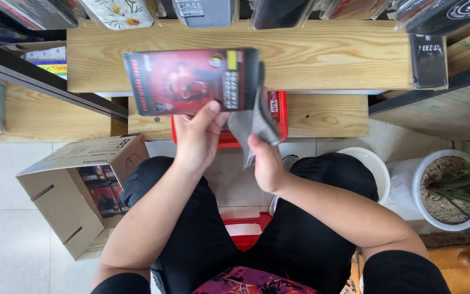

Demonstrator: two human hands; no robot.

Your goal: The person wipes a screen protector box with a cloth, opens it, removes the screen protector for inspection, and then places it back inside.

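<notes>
We see a big wooden shelf (322, 54) running across the top, and we use it as our marker. Under the wooden shelf sits a person in black shorts (305, 239), with both knees pointing toward it.

Down and to the left of the wooden shelf stands an open cardboard box (61, 190) on the pale floor. Inside it we see more dark red packs (101, 190) standing side by side.

Down and to the right of the wooden shelf is a white plant pot (447, 190) full of dry soil, with green leaves at its edge. A white bucket (373, 169) sits just beside it, closer to the knee.

Right under the wooden shelf, in the middle, a red basket (281, 117) peeks out behind the hands.

The flat red pack (189, 80) is held up in front of the wooden shelf — it covers part of the wood. The left hand (197, 139) holds its bottom edge, with the thumb pressed on the front and the fingers closed behind.

The grey cloth (254, 122) hangs at the right end of the pack, touching it. The right hand (267, 163) pinches the cloth — thumb on top, fingers curled shut around the cloth.
</notes>
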